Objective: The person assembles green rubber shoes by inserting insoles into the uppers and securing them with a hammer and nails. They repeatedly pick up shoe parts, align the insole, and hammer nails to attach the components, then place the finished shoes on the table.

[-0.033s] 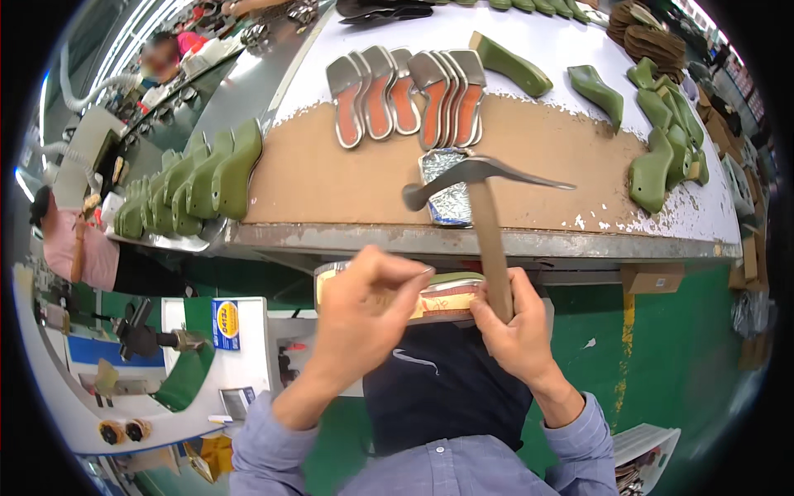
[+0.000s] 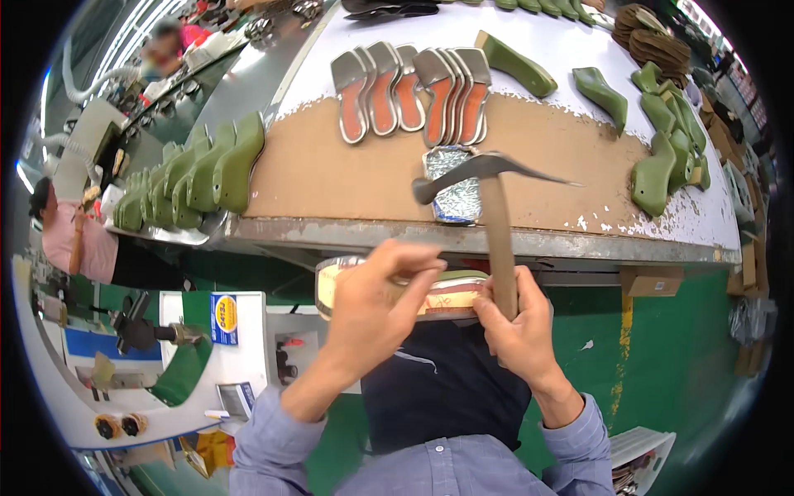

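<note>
My right hand [image 2: 523, 326] is wrapped round the wooden handle of a hammer [image 2: 499, 240], whose dark metal head points up and spans left to right. Between my hands, over my lap, a green shoe last with a pale, red-edged insole [image 2: 451, 301] lies on its side. In front of its left part is my left hand [image 2: 372, 306], thumb and forefinger pinched together; whatever sits between them is too small to make out. Just behind the hammer head, an open foil-lined box [image 2: 457, 198] stands on the brown board, its contents unclear.
On the table [image 2: 331, 178] stand several grey-and-orange insoles [image 2: 385, 91]. Green shoe lasts line the left [image 2: 236, 165] and right [image 2: 653, 174]. A metal edge [image 2: 372, 234] runs along the table front. At left is a white stand [image 2: 248, 355]; another person [image 2: 70, 236] stands beyond.
The hammer and my right hand have shifted slightly right. My left hand has moved a little up and right, its fingers still pinched.
</note>
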Tool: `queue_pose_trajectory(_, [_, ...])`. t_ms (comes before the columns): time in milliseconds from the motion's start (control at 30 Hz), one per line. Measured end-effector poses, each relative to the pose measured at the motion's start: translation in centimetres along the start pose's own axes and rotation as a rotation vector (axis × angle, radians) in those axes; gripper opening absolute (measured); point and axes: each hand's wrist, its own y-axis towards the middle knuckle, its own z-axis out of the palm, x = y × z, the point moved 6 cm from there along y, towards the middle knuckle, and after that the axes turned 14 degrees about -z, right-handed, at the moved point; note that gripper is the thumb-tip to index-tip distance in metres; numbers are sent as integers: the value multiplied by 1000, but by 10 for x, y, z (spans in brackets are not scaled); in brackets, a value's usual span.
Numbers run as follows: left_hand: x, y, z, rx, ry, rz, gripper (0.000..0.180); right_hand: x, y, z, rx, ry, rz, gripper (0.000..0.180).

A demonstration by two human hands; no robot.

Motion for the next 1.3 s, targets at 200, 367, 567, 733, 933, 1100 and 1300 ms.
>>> queue_pose_trajectory(200, [5, 1, 10, -14, 262, 204, 14, 11, 9, -6, -112, 349, 170, 19])
queue_pose_trajectory(367, [-1, 7, 9, 40, 266, 155, 11, 28, 8, -36, -312, 164, -99, 22])
queue_pose_trajectory(567, [1, 9, 16, 67, 250, -35, 12, -24, -70, -124, -592, -141, -50, 26])
queue_pose_trajectory(733, [5, 6, 23, 97, 492, -68, 12, -75, -145, -165, -733, -201, 233, 28])
queue_pose_trajectory(933, [0, 12, 25, 160, 383, -180, 14, -82, -200, -179, -857, -276, 252, 30])
queue_pose_trajectory(1100, [-3, 7, 20, 125, 355, -150, 18, -83, -204, -171, -789, -261, 231, 29])
queue_pose_trajectory(1300, [-1, 8, 21, 135, 319, -132, 18, -87, -202, -163, -760, -211, 249, 30])
